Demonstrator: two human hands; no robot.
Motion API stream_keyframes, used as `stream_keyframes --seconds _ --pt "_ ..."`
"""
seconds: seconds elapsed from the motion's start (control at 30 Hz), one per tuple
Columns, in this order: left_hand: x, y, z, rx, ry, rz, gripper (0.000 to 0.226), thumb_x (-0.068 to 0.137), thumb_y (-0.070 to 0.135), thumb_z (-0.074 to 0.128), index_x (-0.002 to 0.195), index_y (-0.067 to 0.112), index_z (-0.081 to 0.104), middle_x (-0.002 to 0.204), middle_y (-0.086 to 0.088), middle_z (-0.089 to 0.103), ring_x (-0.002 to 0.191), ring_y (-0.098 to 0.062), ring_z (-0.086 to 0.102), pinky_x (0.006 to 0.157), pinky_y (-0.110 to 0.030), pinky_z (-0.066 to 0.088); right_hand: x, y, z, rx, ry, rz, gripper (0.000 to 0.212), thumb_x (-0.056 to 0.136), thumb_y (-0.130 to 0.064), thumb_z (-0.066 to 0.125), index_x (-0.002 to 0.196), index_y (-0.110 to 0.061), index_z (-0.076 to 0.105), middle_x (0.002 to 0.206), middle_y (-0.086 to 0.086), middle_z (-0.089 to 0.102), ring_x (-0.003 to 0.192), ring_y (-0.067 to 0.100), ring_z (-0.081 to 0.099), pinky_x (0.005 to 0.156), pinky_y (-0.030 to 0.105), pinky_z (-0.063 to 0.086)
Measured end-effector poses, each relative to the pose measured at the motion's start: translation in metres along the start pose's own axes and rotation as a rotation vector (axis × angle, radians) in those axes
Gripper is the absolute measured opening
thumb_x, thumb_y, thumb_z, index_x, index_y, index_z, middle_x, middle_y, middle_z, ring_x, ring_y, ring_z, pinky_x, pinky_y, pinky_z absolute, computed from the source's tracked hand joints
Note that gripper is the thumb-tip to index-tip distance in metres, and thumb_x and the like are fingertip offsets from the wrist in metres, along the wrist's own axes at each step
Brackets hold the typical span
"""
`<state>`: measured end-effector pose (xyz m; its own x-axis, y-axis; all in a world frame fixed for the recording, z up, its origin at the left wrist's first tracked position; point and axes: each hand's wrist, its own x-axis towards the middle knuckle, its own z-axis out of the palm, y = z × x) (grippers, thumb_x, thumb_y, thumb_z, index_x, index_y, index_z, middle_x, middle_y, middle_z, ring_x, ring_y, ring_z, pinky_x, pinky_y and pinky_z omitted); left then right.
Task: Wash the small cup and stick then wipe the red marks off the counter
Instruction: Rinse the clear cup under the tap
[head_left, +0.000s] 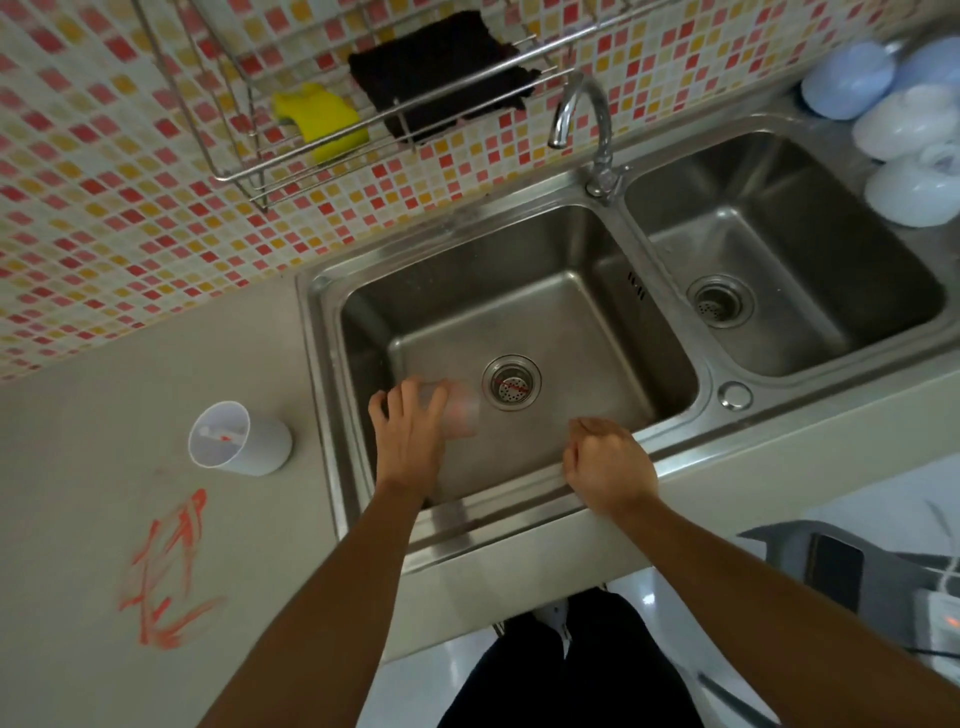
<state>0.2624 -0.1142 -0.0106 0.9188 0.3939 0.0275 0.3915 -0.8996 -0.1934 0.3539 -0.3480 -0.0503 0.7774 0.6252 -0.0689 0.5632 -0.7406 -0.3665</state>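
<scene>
Small cup (457, 410): lying blurred in the left hand (410, 431), low over the sink (670, 338) basin, beside the drain (511, 383).
Step advice: bringing it under the faucet (582, 111), turning it while rinsing.
Left hand: fingers wrapping around the cup.
Right hand (610, 467): curling into a loose fist at the sink's front rim, apparently holding nothing.
Desk (78, 519): carrying red marks (171, 571) and a white cup (236, 439), possibly holding the stick.

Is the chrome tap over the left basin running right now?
Off, as far as shows: no stream falls from the chrome tap into the steel basin.
</scene>
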Motion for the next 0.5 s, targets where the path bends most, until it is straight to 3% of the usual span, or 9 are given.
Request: stream_keyframes --seconds 0.1,0.17,0.23,0.3,0.4,0.5 --pt "-0.003 -0.009 0.002 -0.026 0.028 -0.015 0.072 0.059 0.049 0.085 0.113 0.021 0.048 0.112 -0.012 0.055 0.096 -0.031 0.059 0.102 -0.056 0.04 -0.001 -0.001 -0.002 0.016 -0.005 0.031 0.036 0.094 -0.033 0.046 0.121 -0.013 0.058 0.111 0.006 0.066 0.1 0.02 0.061 0.091 0.031 0.05" --pt "-0.007 -0.011 0.001 -0.057 0.017 -0.057 0.063 0.07 0.054 0.076 0.115 0.019 0.05 0.117 -0.01 0.055 0.101 -0.029 0.059 0.108 -0.057 0.034 -0.001 -0.002 -0.001 -0.034 -0.024 0.043 0.047 0.094 -0.038 0.045 0.136 -0.017 0.045 0.129 0.007 0.058 0.117 0.023 0.055 0.104 0.036 0.041" --pt "-0.01 -0.013 -0.003 -0.119 0.013 -0.112 0.06 0.077 0.06 0.067 0.117 0.018 0.051 0.119 -0.008 0.055 0.105 -0.028 0.058 0.11 -0.056 0.031 -0.001 -0.002 -0.001 -0.098 -0.093 0.072 0.061 0.095 -0.045 0.04 0.149 -0.021 0.025 0.146 0.008 0.043 0.136 0.025 0.038 0.117 0.044 0.022" --pt "-0.015 -0.014 -0.011 -0.188 0.03 -0.142 0.06 0.08 0.062 0.061 0.117 0.016 0.052 0.118 -0.007 0.057 0.11 -0.028 0.056 0.109 -0.055 0.033 0.001 -0.003 -0.003 -0.167 -0.198 0.118 0.065 0.097 -0.05 0.031 0.153 -0.025 0.01 0.156 0.01 0.028 0.145 0.026 0.022 0.119 0.048 0.01" --pt "-0.02 -0.016 -0.023 -0.239 0.005 -0.159 0.059 0.083 0.052 0.058 0.127 0.014 0.046 0.131 -0.009 0.051 0.124 -0.029 0.046 0.11 -0.052 0.031 -0.001 -0.011 -0.01 -0.25 -0.307 0.142 0.059 0.099 -0.05 0.02 0.152 -0.025 0.012 0.158 0.012 0.022 0.147 0.026 0.014 0.119 0.05 0.006" --pt "-0.016 -0.019 -0.038 -0.311 -0.006 -0.215 0.063 0.084 0.048 0.057 0.135 0.014 0.041 0.136 -0.008 0.047 0.127 -0.029 0.043 0.114 -0.05 0.026 -0.005 -0.019 -0.013 -0.288 -0.353 0.135 0.053 0.1 -0.048 0.02 0.147 -0.026 0.025 0.153 0.011 0.031 0.145 0.027 0.021 0.118 0.05 0.006"
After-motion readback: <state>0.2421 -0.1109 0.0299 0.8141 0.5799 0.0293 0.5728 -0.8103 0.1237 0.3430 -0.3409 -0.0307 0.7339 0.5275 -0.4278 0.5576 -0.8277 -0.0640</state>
